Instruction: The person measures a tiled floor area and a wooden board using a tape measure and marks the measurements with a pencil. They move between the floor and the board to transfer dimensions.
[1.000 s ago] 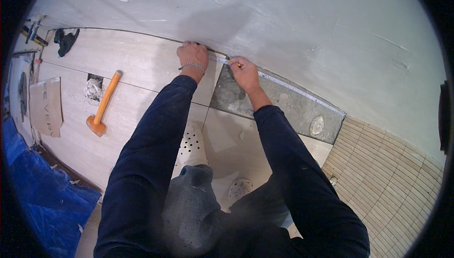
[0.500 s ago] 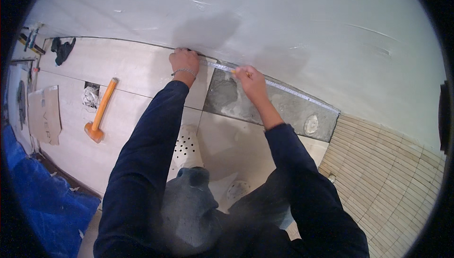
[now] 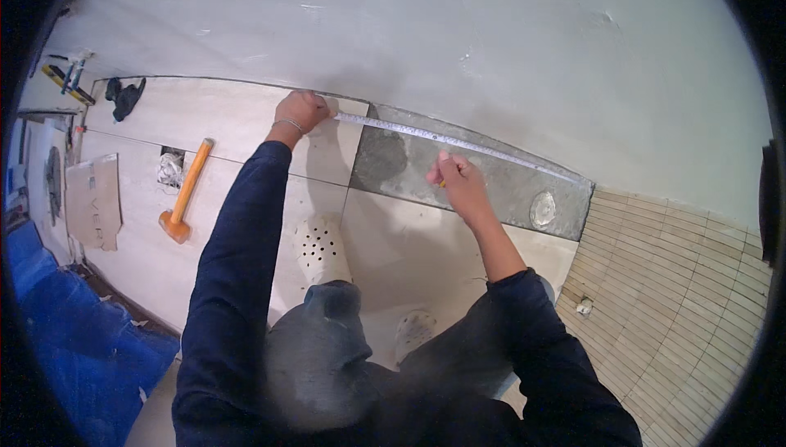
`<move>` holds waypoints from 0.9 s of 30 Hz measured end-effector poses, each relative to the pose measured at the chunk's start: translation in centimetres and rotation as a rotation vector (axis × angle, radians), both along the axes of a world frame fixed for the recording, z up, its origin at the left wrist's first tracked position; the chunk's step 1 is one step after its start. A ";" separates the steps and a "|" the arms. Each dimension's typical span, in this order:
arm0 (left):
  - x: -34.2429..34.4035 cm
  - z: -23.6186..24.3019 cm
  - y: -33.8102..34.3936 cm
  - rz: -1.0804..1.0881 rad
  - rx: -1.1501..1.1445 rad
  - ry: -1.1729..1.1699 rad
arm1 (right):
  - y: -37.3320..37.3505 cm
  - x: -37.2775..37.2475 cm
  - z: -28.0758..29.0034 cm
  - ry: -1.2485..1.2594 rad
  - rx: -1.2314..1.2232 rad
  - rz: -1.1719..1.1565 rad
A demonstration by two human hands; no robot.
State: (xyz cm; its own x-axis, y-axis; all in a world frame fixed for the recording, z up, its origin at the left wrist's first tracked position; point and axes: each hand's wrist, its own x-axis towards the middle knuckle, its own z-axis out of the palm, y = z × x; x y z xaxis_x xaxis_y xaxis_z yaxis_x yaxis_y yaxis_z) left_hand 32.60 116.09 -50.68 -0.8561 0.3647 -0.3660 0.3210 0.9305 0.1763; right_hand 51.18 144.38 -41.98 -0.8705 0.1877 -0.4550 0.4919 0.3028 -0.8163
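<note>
My left hand point(image 3: 301, 111) is closed at the end of a tape measure's pulled-out blade point(image 3: 434, 137); its case is hidden in the fingers. The white blade runs right beside the wall, over a pale tile and a bare grey strip of floor point(image 3: 483, 178), to the strip's far right corner. My right hand point(image 3: 461, 182) is held below the blade, apart from it. Its fingers are closed around a short yellow pencil point(image 3: 443, 184), of which only a small piece shows.
Large pale tiles point(image 3: 237, 132) cover the left floor. On them lie an orange mallet point(image 3: 188, 193), a piece of cardboard point(image 3: 92, 201) and a dark cloth point(image 3: 125, 99). A hole with crumpled white plastic point(image 3: 171, 167) sits by the mallet. Narrow beige tiles point(image 3: 671, 283) spread to the right.
My right hand has drawn back from the blade, toward me and to the right. My left hand has shifted left with the tape, and more of the blade shows.
</note>
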 end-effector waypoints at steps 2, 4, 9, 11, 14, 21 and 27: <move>0.6 1.2 -1.9 0.006 0.050 -0.059 | -0.3 0.2 0.2 -0.005 -0.017 0.025; 1.6 2.1 -3.4 0.018 0.103 -0.120 | -0.6 0.6 0.3 0.064 0.299 0.124; 3.0 2.9 -2.3 -0.068 0.113 -0.241 | 2.0 2.0 -3.6 0.414 0.538 0.221; 4.4 1.2 -6.0 -0.178 0.205 -0.106 | 1.7 2.9 -5.5 0.274 0.567 0.368; 7.1 1.1 -7.6 -0.112 0.144 -0.168 | -0.5 4.7 -8.1 0.147 0.531 0.380; 9.2 0.4 -5.0 -0.088 0.115 -0.200 | 1.3 6.0 -9.9 -0.039 0.587 0.484; 9.5 0.2 -3.6 -0.098 0.085 -0.190 | 2.2 6.4 -12.0 -0.069 0.582 0.506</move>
